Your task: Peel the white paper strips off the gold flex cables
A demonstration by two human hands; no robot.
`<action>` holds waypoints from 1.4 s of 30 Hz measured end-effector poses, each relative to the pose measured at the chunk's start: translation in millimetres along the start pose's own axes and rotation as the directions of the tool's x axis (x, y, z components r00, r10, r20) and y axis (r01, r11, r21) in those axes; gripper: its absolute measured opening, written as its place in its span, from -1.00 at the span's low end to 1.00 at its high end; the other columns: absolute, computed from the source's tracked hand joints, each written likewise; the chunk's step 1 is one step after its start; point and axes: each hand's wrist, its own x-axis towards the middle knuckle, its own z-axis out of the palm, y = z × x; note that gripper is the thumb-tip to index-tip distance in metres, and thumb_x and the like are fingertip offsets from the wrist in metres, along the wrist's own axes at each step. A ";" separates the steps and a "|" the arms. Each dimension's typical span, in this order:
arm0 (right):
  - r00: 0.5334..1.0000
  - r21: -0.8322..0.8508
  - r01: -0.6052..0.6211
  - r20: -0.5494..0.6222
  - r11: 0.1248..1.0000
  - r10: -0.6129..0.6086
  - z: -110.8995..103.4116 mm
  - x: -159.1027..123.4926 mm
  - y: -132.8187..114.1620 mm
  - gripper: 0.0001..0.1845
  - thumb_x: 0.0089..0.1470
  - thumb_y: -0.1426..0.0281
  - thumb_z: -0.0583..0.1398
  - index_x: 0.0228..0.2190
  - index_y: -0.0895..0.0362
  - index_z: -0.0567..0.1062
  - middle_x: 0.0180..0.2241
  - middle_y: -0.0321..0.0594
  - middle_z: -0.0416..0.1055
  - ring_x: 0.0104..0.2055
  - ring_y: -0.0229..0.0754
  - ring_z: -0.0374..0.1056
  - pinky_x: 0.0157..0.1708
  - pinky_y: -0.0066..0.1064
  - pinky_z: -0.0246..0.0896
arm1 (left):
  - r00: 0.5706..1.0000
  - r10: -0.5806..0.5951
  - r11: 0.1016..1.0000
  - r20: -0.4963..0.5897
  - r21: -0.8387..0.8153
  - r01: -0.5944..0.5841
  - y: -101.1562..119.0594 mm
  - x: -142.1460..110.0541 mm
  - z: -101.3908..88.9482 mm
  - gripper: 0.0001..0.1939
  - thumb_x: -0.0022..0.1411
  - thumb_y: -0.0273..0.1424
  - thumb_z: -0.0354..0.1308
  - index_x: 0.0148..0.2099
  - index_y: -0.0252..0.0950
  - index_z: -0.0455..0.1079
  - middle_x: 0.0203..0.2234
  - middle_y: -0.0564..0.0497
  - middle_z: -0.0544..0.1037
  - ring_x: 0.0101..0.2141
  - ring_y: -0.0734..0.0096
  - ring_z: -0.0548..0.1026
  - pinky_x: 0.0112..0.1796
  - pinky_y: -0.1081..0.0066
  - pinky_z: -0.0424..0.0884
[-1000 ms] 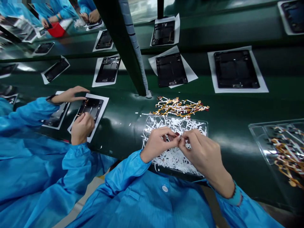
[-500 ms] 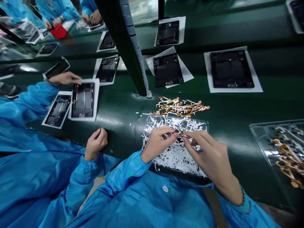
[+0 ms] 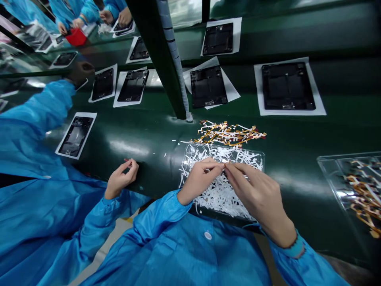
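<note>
My left hand (image 3: 200,178) and my right hand (image 3: 256,194) meet fingertip to fingertip over a clear tray (image 3: 258,155) heaped with white paper strips (image 3: 218,194). Both hands pinch one small thin piece between thumb and fingers; it is too small to name. Just beyond the tray lies a pile of orange-and-white flex strips (image 3: 228,133) on the green belt (image 3: 149,131).
A co-worker's hand (image 3: 120,178) rests at the belt's edge on my left, their other arm reaching far left. Black device frames on white sheets (image 3: 287,85) lie along the belt. A dark post (image 3: 162,59) rises ahead. Another clear tray (image 3: 342,174) with flex strips sits right.
The co-worker pushed a frame on its sheet away up the belt and drew the near hand back to the edge. My hands stayed pinched together over the tray.
</note>
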 end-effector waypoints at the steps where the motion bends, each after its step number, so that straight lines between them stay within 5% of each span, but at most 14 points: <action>1: 1.000 0.005 -0.001 -0.004 1.000 0.001 0.4 -0.7 0.1 -0.73 0.26 0.51 0.25 -0.01 0.20 0.49 -0.16 -0.05 0.60 -0.18 -0.06 0.54 -0.17 -0.26 0.40 | 1.000 -0.005 1.000 -0.010 0.001 0.005 -0.3 -0.1 0.1 -0.71 0.40 -0.29 0.16 -0.35 -0.29 0.57 -0.45 0.04 0.44 -0.34 0.41 0.41 -0.28 0.37 0.37; 9: 0.998 -0.075 -0.067 -0.025 0.995 0.066 7.0 3.8 -8.0 -0.91 0.21 0.51 0.24 -0.22 0.16 0.46 -0.33 -0.15 0.55 -0.33 -0.12 0.46 -0.32 -0.30 0.28 | 0.999 0.027 0.995 -0.038 0.094 -0.024 6.1 -8.2 5.2 -0.77 0.37 -0.42 0.18 -0.37 -0.30 0.55 -0.44 0.07 0.42 -0.39 0.48 0.38 -0.37 0.42 0.29; 12: 0.982 0.062 -0.179 -0.046 0.982 0.182 2.9 6.1 -4.7 -0.93 0.20 0.52 0.20 -0.31 0.12 0.41 -0.40 -0.21 0.48 -0.40 -0.19 0.40 -0.40 -0.34 0.23 | 0.994 0.098 0.978 -0.045 0.191 -0.087 9.4 -11.3 2.2 -0.80 0.37 -0.43 0.17 -0.31 -0.29 0.57 -0.42 0.05 0.45 -0.41 0.49 0.38 -0.37 0.42 0.30; 16: 0.952 0.283 -0.305 0.130 0.909 0.278 -17.9 4.8 12.7 -0.89 0.21 0.47 0.18 -0.38 0.08 0.40 -0.45 -0.31 0.40 -0.46 -0.27 0.33 -0.45 -0.40 0.20 | 0.975 0.196 0.928 -0.102 0.339 -0.151 9.2 -14.3 -8.2 -0.82 0.36 -0.45 0.15 -0.27 -0.29 0.57 -0.38 0.02 0.50 -0.43 0.50 0.39 -0.40 0.44 0.31; 19: 0.959 0.300 -0.267 0.176 0.916 0.222 -31.9 11.8 21.2 -0.84 0.28 0.38 0.20 -0.39 0.07 0.46 -0.45 -0.30 0.43 -0.48 -0.25 0.34 -0.49 -0.38 0.18 | 0.946 0.304 0.868 -0.113 0.442 -0.226 9.7 -19.3 -15.2 -0.81 0.35 -0.45 0.14 -0.29 -0.31 0.56 -0.38 -0.01 0.53 -0.40 0.46 0.45 -0.36 0.42 0.36; 22: 0.972 0.435 -0.164 0.223 0.885 0.070 -35.1 34.5 14.2 -0.84 0.32 0.33 0.19 -0.12 0.07 0.55 -0.21 -0.17 0.55 -0.26 -0.15 0.48 -0.34 -0.35 0.34 | 0.901 0.429 0.783 -0.062 0.523 -0.337 14.4 -29.8 -24.1 -0.83 0.34 -0.46 0.13 -0.27 -0.31 0.55 -0.39 -0.03 0.56 -0.35 0.41 0.50 -0.31 0.39 0.41; 26: 0.898 0.660 -0.210 0.422 0.722 -0.125 -25.9 85.0 -13.4 -0.88 0.29 0.37 0.21 -0.21 0.03 0.59 -0.26 -0.27 0.58 -0.25 -0.21 0.48 -0.28 -0.37 0.35 | 0.881 0.448 0.806 -0.153 0.496 -0.324 8.8 -46.9 -54.0 -0.85 0.35 -0.41 0.16 -0.28 -0.28 0.51 -0.38 -0.02 0.57 -0.33 0.39 0.51 -0.23 0.36 0.44; 29: 0.790 0.707 -0.433 0.596 0.559 -0.141 -3.7 131.2 -43.0 -0.94 0.17 0.43 0.29 -0.34 0.05 0.60 -0.39 -0.34 0.56 -0.37 -0.25 0.44 -0.37 -0.40 0.27 | 0.937 0.247 0.968 -0.249 0.110 -0.226 -19.7 -56.5 -84.1 -0.64 0.29 -0.08 0.26 -0.10 -0.28 0.49 -0.22 -0.11 0.61 -0.16 0.22 0.58 -0.09 0.25 0.50; 32: 0.701 0.712 -0.539 0.675 0.449 -0.229 42.3 178.4 -79.2 -0.99 0.13 0.47 0.31 -0.34 0.14 0.58 -0.41 -0.31 0.56 -0.41 -0.27 0.44 -0.38 -0.43 0.32 | 0.942 0.130 0.971 -0.311 -0.153 -0.185 -55.1 -68.3 -104.7 -0.37 0.28 0.19 0.10 -0.02 -0.29 0.46 -0.19 -0.18 0.64 -0.13 0.05 0.61 -0.06 0.12 0.56; 37: 0.643 0.618 -0.552 0.743 0.560 -0.186 137.0 239.1 -137.3 -0.72 0.30 0.26 0.26 -0.06 0.19 0.52 -0.11 -0.16 0.52 -0.17 -0.16 0.49 -0.19 -0.24 0.47 | 0.915 0.095 0.954 -0.393 -0.225 -0.196 -84.9 -105.7 -115.3 -0.36 0.52 -0.04 -0.38 0.18 -0.17 0.45 0.00 -0.17 0.64 -0.02 0.04 0.64 -0.01 0.01 0.59; 39: 0.642 0.576 -0.534 0.752 0.619 -0.146 160.4 251.2 -148.5 -0.65 0.31 0.22 0.24 0.03 0.16 0.48 0.00 -0.12 0.47 -0.09 -0.11 0.47 -0.12 -0.17 0.48 | 0.924 0.035 0.948 -0.382 -0.279 -0.151 -89.5 -120.4 -117.1 -0.43 0.54 -0.13 -0.33 0.24 -0.08 0.45 0.10 -0.11 0.59 0.07 0.01 0.60 0.01 -0.03 0.60; 42: 0.682 0.537 -0.482 0.726 0.693 -0.088 164.6 253.0 -134.1 -0.63 0.31 0.22 0.24 0.05 0.15 0.47 0.02 -0.10 0.46 -0.06 -0.09 0.47 -0.10 -0.15 0.47 | 0.903 0.023 0.969 -0.430 -0.214 -0.126 -91.0 -132.6 -121.5 -0.56 0.51 -0.17 -0.15 0.09 0.07 0.57 -0.09 0.00 0.70 -0.10 0.05 0.68 -0.14 0.04 0.66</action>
